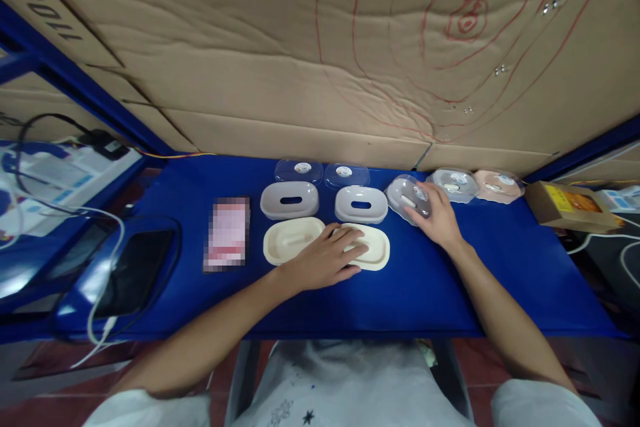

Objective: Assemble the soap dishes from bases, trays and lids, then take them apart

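Note:
My left hand (333,255) lies with its fingers stretched out and slightly apart over the right cream oval tray (381,250), touching it. Beside that, partly behind the hand, is a second cream oval tray (274,240). My right hand (443,217) has thumb and fingers around the right side of an oval plastic box (400,199) with a clear lid, which looks tilted on the table. Two light grey oval pieces with a central slot, one on the left (267,200) and one on the right (346,203), sit behind the trays.
Two clear lids with stickers, left (285,170) and right (333,175), lie along the cardboard wall (250,80). A grey lidded box (453,185), a peach one (500,185) and a cardboard carton (565,207) stand right. A pixelated phone-shaped item (227,233) and a cabled black device (135,270) lie left.

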{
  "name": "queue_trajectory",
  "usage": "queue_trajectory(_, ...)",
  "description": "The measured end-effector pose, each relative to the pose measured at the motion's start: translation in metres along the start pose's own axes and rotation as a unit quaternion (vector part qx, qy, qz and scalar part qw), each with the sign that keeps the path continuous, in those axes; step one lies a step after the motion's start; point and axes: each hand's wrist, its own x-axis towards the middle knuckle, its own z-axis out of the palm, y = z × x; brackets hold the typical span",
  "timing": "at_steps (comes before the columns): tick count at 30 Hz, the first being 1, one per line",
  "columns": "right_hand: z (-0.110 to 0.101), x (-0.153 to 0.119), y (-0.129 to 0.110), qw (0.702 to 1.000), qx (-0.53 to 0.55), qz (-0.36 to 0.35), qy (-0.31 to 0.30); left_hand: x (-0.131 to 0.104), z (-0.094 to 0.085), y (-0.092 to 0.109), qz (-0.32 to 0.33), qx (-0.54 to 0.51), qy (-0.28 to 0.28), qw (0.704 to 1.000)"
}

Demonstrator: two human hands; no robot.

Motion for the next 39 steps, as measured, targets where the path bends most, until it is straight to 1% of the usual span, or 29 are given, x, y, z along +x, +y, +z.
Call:
queue_trajectory(2, -0.004, 0.001, -0.004, 0.998, 0.034, 0.018, 0.050, -0.001, 0.001, 0.001, 0.003, -0.017, 0.024, 1.000)
queue_trajectory(4, -0.006, 0.000, -0.009, 0.997, 0.042, 0.021, 0.066, -0.002, 0.002, 0.001, 0.005, -0.029, 0.047, 0.998)
queue_trajectory(6, -0.006, -0.002, -0.013, 0.998, 0.026, 0.006, 0.050, -0.002, 0.004, 0.001, 0.006, -0.028, 0.055, 0.998)
queue_trajectory(8, -0.002, -0.004, -0.015, 1.000, 0.004, -0.011, 0.029, -0.002, 0.004, 0.001, 0.005, -0.021, 0.048, 0.999)
queue_trajectory(11, 0.004, -0.005, -0.012, 1.000, -0.017, -0.022, -0.008, -0.001, 0.004, 0.001, 0.001, -0.017, 0.031, 0.999)
queue_trajectory(14, 0.002, -0.004, -0.006, 0.998, -0.015, -0.029, -0.056, 0.000, 0.003, 0.002, 0.005, -0.016, 0.021, 1.000)
queue_trajectory(17, -0.013, -0.004, -0.001, 0.994, -0.001, -0.028, -0.103, 0.000, 0.003, 0.002, 0.006, -0.015, 0.018, 1.000)
queue_trajectory(22, -0.058, -0.008, 0.002, 0.975, 0.036, -0.015, -0.218, 0.001, 0.005, 0.000, 0.012, -0.013, 0.004, 1.000)
queue_trajectory(23, -0.065, -0.008, 0.002, 0.972, 0.051, -0.012, -0.228, 0.001, 0.006, -0.001, 0.015, -0.011, -0.002, 1.000)
queue_trajectory(24, -0.070, -0.007, 0.001, 0.973, 0.063, -0.009, -0.224, 0.001, 0.006, -0.001, 0.017, -0.010, -0.008, 1.000)
queue_trajectory(25, -0.072, -0.005, 0.001, 0.977, 0.068, -0.007, -0.200, 0.001, 0.007, -0.001, 0.017, -0.010, -0.012, 1.000)
queue_trajectory(26, -0.071, -0.004, 0.001, 0.985, 0.058, -0.006, -0.162, 0.000, 0.007, -0.002, 0.016, -0.013, -0.013, 1.000)
queue_trajectory(28, -0.062, -0.002, 0.001, 0.997, 0.003, -0.008, -0.083, 0.000, 0.007, -0.002, 0.011, -0.021, -0.010, 1.000)
queue_trajectory(29, -0.055, -0.001, 0.002, 0.998, -0.027, -0.013, -0.059, 0.000, 0.007, -0.001, 0.008, -0.024, -0.009, 1.000)
queue_trajectory(30, -0.047, 0.000, 0.003, 0.997, -0.050, -0.019, -0.052, 0.000, 0.006, -0.001, 0.005, -0.026, -0.010, 1.000)
queue_trajectory(34, -0.021, -0.001, 0.008, 0.994, -0.060, -0.040, -0.086, -0.001, 0.003, 0.000, 0.006, -0.022, -0.020, 1.000)
queue_trajectory(36, -0.015, -0.002, 0.008, 0.993, -0.054, -0.040, -0.098, -0.001, 0.002, 0.000, 0.008, -0.019, -0.021, 1.000)
queue_trajectory(39, -0.012, -0.002, 0.006, 0.993, -0.043, -0.040, -0.100, 0.000, 0.003, 0.000, 0.007, -0.020, -0.023, 1.000)
